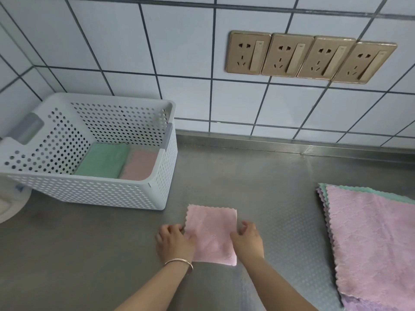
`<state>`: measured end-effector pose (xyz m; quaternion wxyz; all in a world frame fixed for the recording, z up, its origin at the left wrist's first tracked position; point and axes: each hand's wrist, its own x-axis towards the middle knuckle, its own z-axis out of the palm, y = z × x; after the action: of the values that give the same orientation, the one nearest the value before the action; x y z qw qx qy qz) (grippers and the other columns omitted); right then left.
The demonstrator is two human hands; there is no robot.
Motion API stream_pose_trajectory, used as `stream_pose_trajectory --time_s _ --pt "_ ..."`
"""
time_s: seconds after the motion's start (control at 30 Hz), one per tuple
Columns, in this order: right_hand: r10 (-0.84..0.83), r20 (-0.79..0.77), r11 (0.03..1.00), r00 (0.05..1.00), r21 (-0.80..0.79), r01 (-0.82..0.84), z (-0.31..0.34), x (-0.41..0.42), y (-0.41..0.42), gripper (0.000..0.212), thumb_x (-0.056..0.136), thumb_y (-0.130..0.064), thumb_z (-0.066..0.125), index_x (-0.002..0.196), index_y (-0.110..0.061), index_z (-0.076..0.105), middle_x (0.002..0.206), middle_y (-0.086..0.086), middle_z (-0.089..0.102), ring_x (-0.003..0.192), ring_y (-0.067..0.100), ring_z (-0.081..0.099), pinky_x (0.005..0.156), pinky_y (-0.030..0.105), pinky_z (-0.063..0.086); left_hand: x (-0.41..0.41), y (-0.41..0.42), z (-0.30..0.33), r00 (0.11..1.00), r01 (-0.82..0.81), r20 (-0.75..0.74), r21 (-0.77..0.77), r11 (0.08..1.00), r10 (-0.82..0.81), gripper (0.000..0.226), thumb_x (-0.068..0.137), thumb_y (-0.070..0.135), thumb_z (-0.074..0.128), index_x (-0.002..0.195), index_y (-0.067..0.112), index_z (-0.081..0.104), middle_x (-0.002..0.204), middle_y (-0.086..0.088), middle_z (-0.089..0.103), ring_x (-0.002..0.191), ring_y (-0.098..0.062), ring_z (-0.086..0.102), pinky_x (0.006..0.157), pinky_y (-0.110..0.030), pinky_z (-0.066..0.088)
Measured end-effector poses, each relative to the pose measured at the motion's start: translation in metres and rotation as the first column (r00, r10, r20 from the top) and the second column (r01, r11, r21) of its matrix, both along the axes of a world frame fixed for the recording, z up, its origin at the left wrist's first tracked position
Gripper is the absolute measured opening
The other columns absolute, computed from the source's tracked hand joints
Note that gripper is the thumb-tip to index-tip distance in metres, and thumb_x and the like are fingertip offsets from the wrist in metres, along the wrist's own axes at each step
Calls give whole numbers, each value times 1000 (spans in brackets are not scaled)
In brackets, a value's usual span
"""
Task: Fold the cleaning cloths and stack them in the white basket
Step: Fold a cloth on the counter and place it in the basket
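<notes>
A folded pink cloth (211,230) lies flat on the steel counter in front of me. My left hand (174,240) grips its left edge, thumb on top and fingers curled at the side. My right hand (247,240) grips its right edge the same way. The white perforated basket (96,194) stands at the left, against the wall. Inside it lie a folded green cloth (103,160) and a folded pink cloth (140,166) side by side. A stack of unfolded cloths (372,243), pink on top with green and purple edges showing, lies at the right.
The steel counter (258,187) runs back to a tiled wall with a row of several gold sockets (310,56). A white rounded object (11,205) sits at the far left, partly behind the basket. A bracelet circles my left wrist.
</notes>
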<state>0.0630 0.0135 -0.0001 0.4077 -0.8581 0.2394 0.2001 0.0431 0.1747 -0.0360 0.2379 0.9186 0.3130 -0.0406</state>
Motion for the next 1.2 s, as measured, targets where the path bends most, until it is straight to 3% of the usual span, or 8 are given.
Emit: stream_pose_trajectory --time_s 0.1,0.27,0.37,0.53,0.63,0.93,1.1,1.2 --pt "-49 -126 996 991 70 58 4 -9 1 42 85 -15 51 126 -8 47 105 4 57 96 23 53 77 25 39 -6 -10 6 977 12 -214 -1 1000 -12 32 82 36 54 106 17 62 124 -8 46 115 -30 42 93 -31 36" --pt "-31 -264 974 964 210 89 10 -32 -13 15 76 -20 53 83 -10 60 86 11 60 82 29 59 69 30 47 -18 -24 28 985 -126 -153 -348 929 77 20 90 35 46 90 15 49 102 -12 63 89 -30 55 72 -29 38" --pt "-70 -300 938 951 304 165 10 -42 -22 20 76 -18 55 91 -6 62 92 14 64 88 31 62 69 33 52 -28 -32 42 971 -238 -107 -487 840 213 26 90 36 50 100 12 50 107 -12 64 86 -25 52 75 -29 40" --pt "-33 -39 945 999 324 44 52 -41 -32 7 90 -18 53 91 -13 49 86 7 54 83 26 50 57 25 35 -25 -43 95 965 -253 -112 -646 720 238 38 94 44 39 71 18 54 87 -9 53 82 -24 42 71 -30 36" --pt "-82 131 903 988 430 18 89 -34 -22 4 90 -14 55 89 -10 52 88 9 57 79 24 51 58 25 35 -23 -37 136 951 -105 132 -711 695 279 40 96 39 38 67 17 54 72 -6 52 74 -21 41 58 -26 36" --pt "-120 507 804 854 555 -216 220 16 103 7 93 -21 52 98 -21 56 86 -4 63 75 12 57 59 17 44 27 88 245 640 136 690 -534 834 337 31 99 27 34 80 14 55 71 2 52 64 -8 46 61 -12 36" --pt "-187 269 665 945 742 -80 218 82 194 8 91 -19 55 95 -16 61 99 5 69 93 25 64 88 43 52 85 189 255 812 169 579 -343 924 66 33 100 30 29 77 12 44 68 -2 45 63 -18 42 59 -31 30" --pt "-234 125 677 964 732 70 197 123 241 9 91 -10 53 85 -12 60 94 8 65 93 28 61 92 49 49 137 233 237 907 175 420 -294 940 -37 33 100 25 27 104 4 54 99 -13 57 85 -24 48 72 -31 34"
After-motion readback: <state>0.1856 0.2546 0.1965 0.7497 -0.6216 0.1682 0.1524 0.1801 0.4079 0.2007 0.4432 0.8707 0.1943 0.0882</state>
